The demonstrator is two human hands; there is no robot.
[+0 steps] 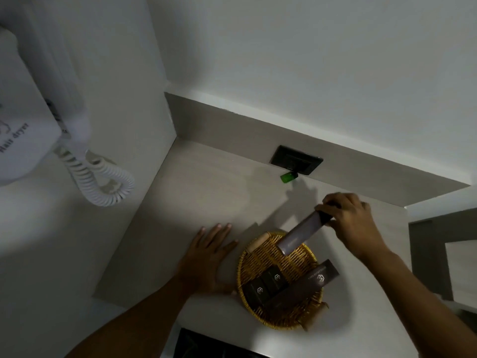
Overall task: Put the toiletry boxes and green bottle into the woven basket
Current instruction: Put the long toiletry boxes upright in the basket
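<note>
Landmark: woven basket (280, 281) on the counter (206, 192).

Right hand (353, 223), beyond the basket's far rim, fingers closed on the dark end of a long box (300, 235); the box slopes down, its low end over the basket's far side, probably to slide in.

Left hand (206, 262), just left of the basket, lies flat, fingers spread, holding nothing; likely steadying.

In the basket: two small boxes (265, 282) and a long dark box (303, 286) overhanging the right rim.

Green bottle (289, 176) lies well beyond the basket, below a wall socket (296, 160); not yet collected.

We look down on a beige counter (206, 192) set in a white-walled corner. A black socket (296, 160) sits in its backsplash. A white hair dryer (28, 125) hangs on the left wall, cord (103, 182) coiled.
</note>
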